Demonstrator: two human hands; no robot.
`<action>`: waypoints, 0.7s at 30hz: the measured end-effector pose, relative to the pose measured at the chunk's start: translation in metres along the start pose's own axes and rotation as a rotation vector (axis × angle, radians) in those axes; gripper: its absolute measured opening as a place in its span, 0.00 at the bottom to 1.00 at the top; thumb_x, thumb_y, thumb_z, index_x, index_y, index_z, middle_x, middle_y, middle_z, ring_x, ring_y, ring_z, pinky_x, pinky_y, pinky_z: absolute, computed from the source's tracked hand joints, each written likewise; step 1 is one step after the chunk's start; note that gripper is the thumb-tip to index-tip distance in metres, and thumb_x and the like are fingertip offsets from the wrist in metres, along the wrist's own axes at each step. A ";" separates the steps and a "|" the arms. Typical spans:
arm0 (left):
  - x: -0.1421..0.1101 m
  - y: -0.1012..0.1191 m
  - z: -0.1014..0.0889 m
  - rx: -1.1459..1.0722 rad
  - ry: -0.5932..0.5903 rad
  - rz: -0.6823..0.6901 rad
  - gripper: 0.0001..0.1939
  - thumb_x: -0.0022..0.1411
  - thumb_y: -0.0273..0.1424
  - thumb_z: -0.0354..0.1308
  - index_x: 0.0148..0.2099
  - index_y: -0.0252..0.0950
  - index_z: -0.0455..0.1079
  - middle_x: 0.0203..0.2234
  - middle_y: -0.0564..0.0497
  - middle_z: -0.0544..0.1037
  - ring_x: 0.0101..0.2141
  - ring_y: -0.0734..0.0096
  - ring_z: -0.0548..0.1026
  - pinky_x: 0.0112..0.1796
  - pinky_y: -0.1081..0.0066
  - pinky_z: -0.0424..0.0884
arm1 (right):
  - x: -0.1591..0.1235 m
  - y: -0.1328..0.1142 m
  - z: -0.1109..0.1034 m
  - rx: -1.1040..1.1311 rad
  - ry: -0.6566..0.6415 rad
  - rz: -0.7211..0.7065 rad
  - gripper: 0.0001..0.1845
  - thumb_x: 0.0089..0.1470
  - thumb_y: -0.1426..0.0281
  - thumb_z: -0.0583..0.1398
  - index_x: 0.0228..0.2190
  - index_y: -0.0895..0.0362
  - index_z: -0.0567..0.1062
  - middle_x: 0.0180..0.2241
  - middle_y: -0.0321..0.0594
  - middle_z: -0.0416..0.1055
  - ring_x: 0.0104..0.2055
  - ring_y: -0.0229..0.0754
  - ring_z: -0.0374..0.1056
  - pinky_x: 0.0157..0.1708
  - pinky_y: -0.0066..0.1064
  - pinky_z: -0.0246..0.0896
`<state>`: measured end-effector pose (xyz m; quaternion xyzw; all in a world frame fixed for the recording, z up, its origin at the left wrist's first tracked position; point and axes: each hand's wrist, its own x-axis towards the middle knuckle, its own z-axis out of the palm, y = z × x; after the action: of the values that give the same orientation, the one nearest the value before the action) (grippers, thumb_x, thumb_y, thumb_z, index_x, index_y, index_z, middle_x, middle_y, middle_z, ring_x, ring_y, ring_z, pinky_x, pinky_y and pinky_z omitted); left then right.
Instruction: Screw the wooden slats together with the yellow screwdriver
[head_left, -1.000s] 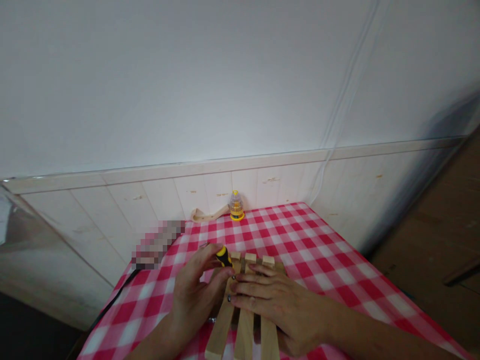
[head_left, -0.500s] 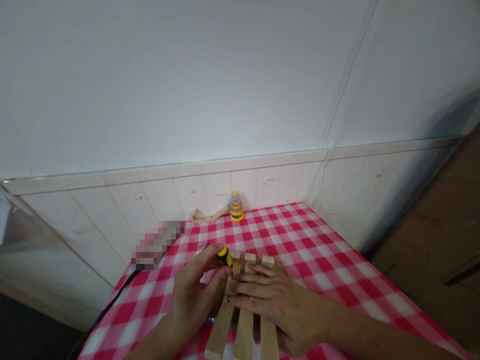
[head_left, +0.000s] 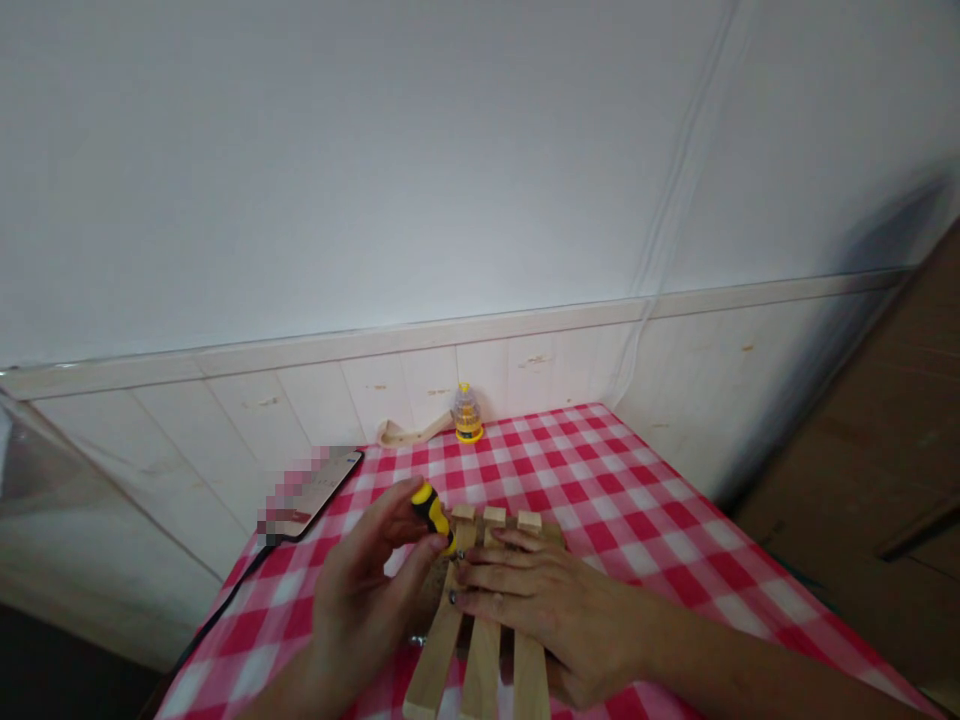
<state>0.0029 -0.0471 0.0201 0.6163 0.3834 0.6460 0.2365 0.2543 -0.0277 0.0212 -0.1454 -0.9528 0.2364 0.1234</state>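
Note:
My left hand (head_left: 371, 585) pinches a small screwdriver (head_left: 430, 508) by its yellow and black handle. The handle leans to the left, and its lower end is close to a screw (head_left: 461, 555) on the leftmost wooden slat (head_left: 435, 660). A second dark screw (head_left: 453, 597) sits nearer to me on that slat. My right hand (head_left: 555, 600) lies flat across the middle slat (head_left: 480, 665) and the right slat (head_left: 531, 675), its fingertips reaching the left one. My right thumb is hidden. A darker wooden crosspiece shows partly beneath the slats.
A clear and yellow cone-shaped container (head_left: 469, 415) stands by the wall beside a curved wooden piece (head_left: 412, 436). On the left lies a partly blurred phone (head_left: 322, 495) with a black cable (head_left: 225, 605). Small shiny metal parts (head_left: 417, 640) lie left of the slats. A red checked cloth (head_left: 645, 560) covers the table.
My left hand has shifted left and its fingers have loosened somewhat around the handle. The screwdriver now tilts further left. My right hand stays on the slats; the view has shifted slightly.

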 end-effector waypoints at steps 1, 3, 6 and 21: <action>-0.001 0.002 -0.002 0.023 -0.033 0.021 0.24 0.63 0.26 0.72 0.60 0.46 0.79 0.40 0.51 0.89 0.36 0.67 0.89 0.39 0.74 0.86 | 0.000 0.000 0.000 -0.007 0.004 -0.006 0.38 0.63 0.66 0.63 0.72 0.55 0.65 0.73 0.50 0.64 0.78 0.52 0.53 0.79 0.51 0.33; -0.005 0.002 -0.006 0.065 -0.071 0.045 0.25 0.63 0.26 0.72 0.61 0.47 0.79 0.42 0.51 0.89 0.37 0.67 0.89 0.40 0.73 0.87 | 0.001 -0.001 0.000 -0.020 0.014 -0.011 0.37 0.63 0.66 0.62 0.71 0.56 0.65 0.72 0.50 0.65 0.77 0.52 0.55 0.79 0.50 0.33; -0.015 0.000 -0.007 0.087 -0.027 0.030 0.24 0.65 0.26 0.71 0.61 0.48 0.78 0.43 0.51 0.89 0.37 0.67 0.89 0.40 0.74 0.87 | 0.001 -0.001 0.001 -0.036 0.016 -0.013 0.36 0.63 0.67 0.62 0.71 0.58 0.66 0.71 0.51 0.67 0.77 0.51 0.56 0.79 0.48 0.33; -0.033 -0.010 -0.007 0.077 0.028 0.105 0.27 0.67 0.24 0.69 0.65 0.49 0.75 0.48 0.50 0.88 0.40 0.66 0.89 0.41 0.72 0.87 | -0.001 0.003 0.005 -0.048 0.007 -0.005 0.40 0.62 0.65 0.62 0.72 0.56 0.63 0.72 0.50 0.66 0.77 0.51 0.55 0.79 0.50 0.35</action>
<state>-0.0011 -0.0686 -0.0073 0.6351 0.3784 0.6507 0.1732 0.2543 -0.0276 0.0151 -0.1466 -0.9581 0.2127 0.1236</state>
